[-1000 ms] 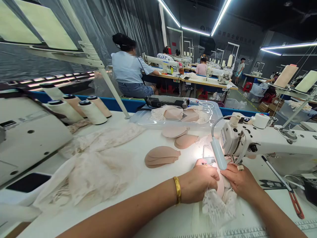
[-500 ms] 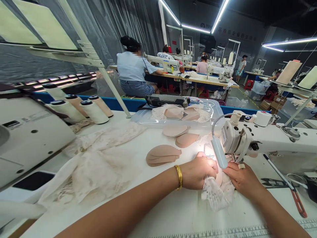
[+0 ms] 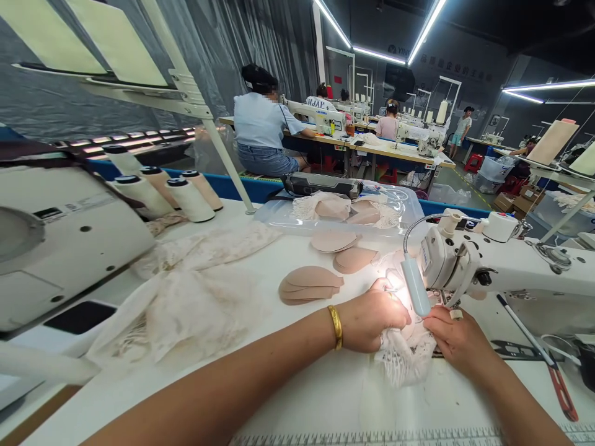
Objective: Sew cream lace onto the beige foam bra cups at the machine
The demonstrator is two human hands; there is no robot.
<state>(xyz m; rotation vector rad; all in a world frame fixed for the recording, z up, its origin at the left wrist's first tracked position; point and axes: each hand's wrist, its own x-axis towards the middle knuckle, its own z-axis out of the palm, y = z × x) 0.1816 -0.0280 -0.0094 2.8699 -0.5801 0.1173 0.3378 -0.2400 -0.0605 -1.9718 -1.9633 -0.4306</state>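
Note:
My left hand (image 3: 379,316), with a gold bracelet (image 3: 335,326) at the wrist, is closed on a bunch of pale lace fabric (image 3: 405,359). On the fabric's other side, close under the needle area of a white sewing machine (image 3: 465,254), my right hand (image 3: 458,337) pinches its edge. A small lamp (image 3: 415,286) on a bendable neck lights the cloth and hides part of it. Left of my hands lie stacked beige cup pads (image 3: 310,285), with more pads (image 3: 355,259) behind them.
A clear plastic bin (image 3: 274,214) holds lace pieces with pads. Sheer lace cloth (image 3: 186,310) spreads at left, near thread cones (image 3: 190,199). Thread snips (image 3: 515,350) and a red-handled tool (image 3: 562,391) lie at right; a ruler (image 3: 372,438) runs along the front. Co-workers (image 3: 263,133) sit beyond.
The view has shifted slightly, so the scene sits a little further right. Both hands keep their grip on the lace fabric, whose hanging end has shifted a little left.

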